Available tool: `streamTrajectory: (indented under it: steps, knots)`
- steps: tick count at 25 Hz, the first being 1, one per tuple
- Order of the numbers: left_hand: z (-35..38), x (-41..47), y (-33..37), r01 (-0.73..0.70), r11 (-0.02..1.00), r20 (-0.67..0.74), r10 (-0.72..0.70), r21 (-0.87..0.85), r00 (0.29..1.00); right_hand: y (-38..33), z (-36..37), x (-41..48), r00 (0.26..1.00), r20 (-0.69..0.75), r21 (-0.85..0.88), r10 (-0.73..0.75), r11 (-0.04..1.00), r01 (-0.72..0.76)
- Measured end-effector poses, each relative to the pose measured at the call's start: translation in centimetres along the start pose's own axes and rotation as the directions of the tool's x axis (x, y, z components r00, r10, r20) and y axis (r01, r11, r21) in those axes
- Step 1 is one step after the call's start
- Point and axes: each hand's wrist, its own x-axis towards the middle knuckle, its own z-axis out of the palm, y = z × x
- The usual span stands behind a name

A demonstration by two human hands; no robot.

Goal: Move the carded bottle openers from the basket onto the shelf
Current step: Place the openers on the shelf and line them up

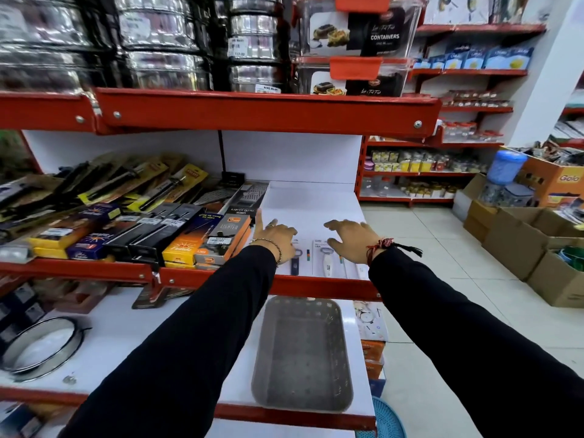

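Carded bottle openers lie flat at the front right of the white middle shelf [303,203]: one with a dark blue handle [295,263], one with a white handle [327,263]. My left hand [275,237] hovers with fingers spread over the left card. Over the right cards, my right hand [349,237] is spread flat and holds nothing. The grey plastic basket [301,352] stands on the shelf below, between my forearms, with nothing visible inside it.
Boxed lighters [221,238] and carded kitchen tools fill the shelf's left half. A round sieve [41,346] lies on the lower shelf at left. Steel tins and food containers [357,30] stand above. Cardboard boxes [518,235] crowd the floor at right.
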Motion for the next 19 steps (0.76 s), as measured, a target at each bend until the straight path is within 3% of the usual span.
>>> streamTrajectory:
  steps: [3,5,8,13,15,17,19]
  knots:
    - [0.4,-1.3,-2.1,0.081,0.993,0.047,-0.086,0.091,0.995,-2.4,0.7,0.2,0.996,0.069,0.065,-0.051,0.997,0.046]
    - [1.2,-1.9,-3.5,0.108,0.992,0.080,-0.113,0.065,0.990,-3.7,1.4,0.5,0.990,0.112,0.095,-0.082,0.993,0.071]
    - [2.2,-2.6,-4.9,0.112,0.994,0.098,-0.111,-0.001,0.989,-4.5,2.5,1.0,0.976,0.209,0.055,-0.069,0.997,0.059]
    - [2.4,-2.9,-5.1,0.106,0.994,0.057,-0.108,0.034,0.993,-4.9,4.0,1.6,0.959,0.280,-0.015,-0.050,0.998,0.056]
    - [2.4,-2.9,-4.9,0.102,0.993,0.024,-0.103,0.061,0.994,-4.5,4.7,1.8,0.969,0.243,0.037,-0.036,0.999,0.028]
    - [2.5,-3.0,-4.6,0.094,0.990,0.000,-0.095,0.106,0.995,-4.1,4.9,1.7,0.972,0.230,0.248,-0.054,0.969,-0.005]
    - [2.6,-3.0,-4.4,0.096,0.986,-0.011,-0.095,0.139,0.995,-3.6,5.3,2.0,0.966,0.247,0.229,-0.073,0.973,0.015]
